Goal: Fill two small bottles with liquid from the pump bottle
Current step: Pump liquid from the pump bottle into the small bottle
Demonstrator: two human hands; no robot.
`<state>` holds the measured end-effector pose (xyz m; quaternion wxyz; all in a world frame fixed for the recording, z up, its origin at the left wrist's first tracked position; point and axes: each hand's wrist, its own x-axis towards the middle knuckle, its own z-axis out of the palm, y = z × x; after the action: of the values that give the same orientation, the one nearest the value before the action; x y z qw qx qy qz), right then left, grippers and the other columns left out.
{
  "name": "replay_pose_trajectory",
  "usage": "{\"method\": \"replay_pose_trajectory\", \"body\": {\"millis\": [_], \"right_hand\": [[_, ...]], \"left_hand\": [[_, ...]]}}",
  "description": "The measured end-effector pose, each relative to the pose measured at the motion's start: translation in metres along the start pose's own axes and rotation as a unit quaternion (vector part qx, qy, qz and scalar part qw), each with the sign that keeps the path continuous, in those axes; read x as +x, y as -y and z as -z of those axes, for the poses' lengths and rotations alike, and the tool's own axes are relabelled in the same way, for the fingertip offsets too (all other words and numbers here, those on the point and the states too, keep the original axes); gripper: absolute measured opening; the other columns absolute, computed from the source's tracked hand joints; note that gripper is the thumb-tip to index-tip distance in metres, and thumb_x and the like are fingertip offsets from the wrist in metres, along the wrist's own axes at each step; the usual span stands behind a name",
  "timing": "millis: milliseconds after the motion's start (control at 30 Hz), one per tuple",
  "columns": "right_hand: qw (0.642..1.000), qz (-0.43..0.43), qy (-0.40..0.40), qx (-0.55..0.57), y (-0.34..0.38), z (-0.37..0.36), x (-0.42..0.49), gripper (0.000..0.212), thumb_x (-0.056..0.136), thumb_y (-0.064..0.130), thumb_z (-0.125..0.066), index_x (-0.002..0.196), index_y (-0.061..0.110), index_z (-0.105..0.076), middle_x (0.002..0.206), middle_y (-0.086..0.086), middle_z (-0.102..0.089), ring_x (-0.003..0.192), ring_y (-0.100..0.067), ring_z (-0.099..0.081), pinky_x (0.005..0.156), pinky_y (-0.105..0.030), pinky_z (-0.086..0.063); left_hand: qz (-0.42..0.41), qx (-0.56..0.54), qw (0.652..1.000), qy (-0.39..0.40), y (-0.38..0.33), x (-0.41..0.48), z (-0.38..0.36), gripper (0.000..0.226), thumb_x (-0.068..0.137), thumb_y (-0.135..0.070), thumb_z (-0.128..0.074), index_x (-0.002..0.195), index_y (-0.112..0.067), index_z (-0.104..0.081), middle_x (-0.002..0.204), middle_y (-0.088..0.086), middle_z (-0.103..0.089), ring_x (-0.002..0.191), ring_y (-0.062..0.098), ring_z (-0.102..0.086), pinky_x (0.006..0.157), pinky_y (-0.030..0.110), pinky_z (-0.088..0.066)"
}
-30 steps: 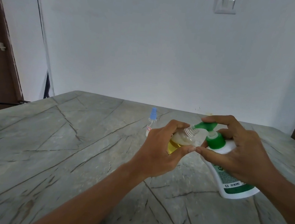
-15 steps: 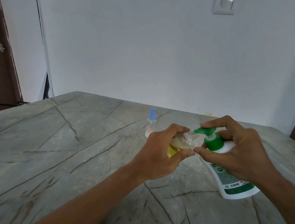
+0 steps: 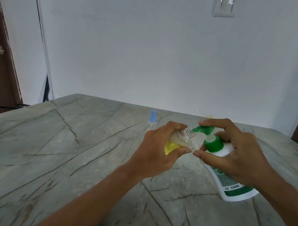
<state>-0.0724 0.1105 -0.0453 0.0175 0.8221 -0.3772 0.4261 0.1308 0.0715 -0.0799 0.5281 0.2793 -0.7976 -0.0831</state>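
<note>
- The counter (image 3: 52,150), grey stone veined with dark lines, carries everything. The work sits toward 3 o'clock from its middle.
- The pump bottle (image 3: 234,191), white with a green collar and label, has its base on the counter. It lies at 4 o'clock from our joined hands, and its top appears to lean toward 11 o'clock.
- Our right hand (image 3: 237,155) has its grip clamped on the pump bottle. The forefinger lies over the green pump head (image 3: 205,129), and the thumb and other fingers curl round the shoulder below.
- Our left hand (image 3: 157,152), at 9 o'clock from the pump, has its grip clamped round the small bottle (image 3: 178,139). It holds the bottle off the counter, tipped so the open threaded neck points toward 2 o'clock.
- That small bottle is clear with a yellow label. The fingers hide most of it, so we cannot tell how full it is.
- The second small bottle (image 3: 152,121), wearing a blue spray cap, stands alone at 11 o'clock beyond the left hand, touched by neither hand.
- The spout (image 3: 195,130) meets the small bottle's mouth, so we judge that we are pumping into the first bottle.
- The pump head looks raised, so the next move calls for a steady downward press of the forefinger. Meanwhile the left hand must keep the mouth on the spout, because a slip would spill onto the thumb or counter.
- The capped bottle has yet to be opened and filled.
</note>
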Motion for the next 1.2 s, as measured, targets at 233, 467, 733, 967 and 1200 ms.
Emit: {"method": "replay_pose_trajectory", "body": {"millis": [233, 467, 733, 967, 1200], "right_hand": [[1.000, -0.004, -0.018, 0.001, -0.0046, -0.0002, -0.0002, 0.057, 0.063, 0.042, -0.083, 0.112, 0.041, -0.054, 0.075, 0.018, -0.072, 0.065, 0.002, -0.069, 0.059, -0.013, -0.054], [1.000, -0.025, -0.007, -0.004, -0.0057, 0.0018, 0.0005, 0.051, 0.063, 0.045, -0.082, 0.107, 0.042, -0.056, 0.070, 0.017, -0.072, 0.058, 0.002, -0.067, 0.052, -0.011, -0.051], [1.000, -0.022, 0.001, -0.004, -0.0058, 0.0029, -0.0009, 0.058, 0.068, 0.044, -0.079, 0.119, 0.041, -0.052, 0.077, 0.019, -0.072, 0.064, 0.002, -0.067, 0.056, -0.007, -0.048], [0.999, -0.026, -0.008, -0.016, -0.0039, 0.0043, -0.0014, 0.059, 0.064, 0.044, -0.083, 0.115, 0.040, -0.053, 0.073, 0.017, -0.072, 0.063, 0.002, -0.068, 0.058, -0.017, -0.054], [0.999, -0.027, -0.022, -0.012, -0.0033, 0.0036, -0.0016, 0.054, 0.061, 0.044, -0.084, 0.108, 0.035, -0.058, 0.072, 0.017, -0.073, 0.062, 0.001, -0.069, 0.058, -0.023, -0.056]], "left_hand": [[0.012, -0.022, 1.000, -0.019, -0.0009, 0.0002, 0.0009, 0.051, 0.074, -0.029, -0.082, 0.117, -0.018, -0.056, 0.107, -0.008, -0.067, 0.096, 0.002, -0.064, 0.080, 0.016, -0.052], [0.020, -0.020, 1.000, -0.007, 0.0018, -0.0015, 0.0001, 0.050, 0.073, -0.029, -0.083, 0.115, -0.016, -0.058, 0.104, -0.011, -0.067, 0.097, -0.001, -0.064, 0.080, 0.016, -0.053], [0.010, -0.024, 1.000, -0.011, -0.0003, -0.0027, -0.0014, 0.049, 0.078, -0.031, -0.077, 0.118, -0.011, -0.057, 0.102, -0.010, -0.064, 0.089, 0.000, -0.064, 0.068, 0.010, -0.050], [0.020, -0.020, 1.000, 0.004, -0.0012, -0.0033, -0.0016, 0.047, 0.082, -0.031, -0.074, 0.121, -0.013, -0.055, 0.100, -0.021, -0.058, 0.086, -0.005, -0.061, 0.066, 0.004, -0.043], [0.034, -0.023, 0.999, 0.032, -0.0020, -0.0038, -0.0026, 0.046, 0.084, -0.034, -0.072, 0.122, -0.017, -0.053, 0.101, -0.010, -0.064, 0.084, -0.001, -0.061, 0.064, 0.008, -0.045]]}}
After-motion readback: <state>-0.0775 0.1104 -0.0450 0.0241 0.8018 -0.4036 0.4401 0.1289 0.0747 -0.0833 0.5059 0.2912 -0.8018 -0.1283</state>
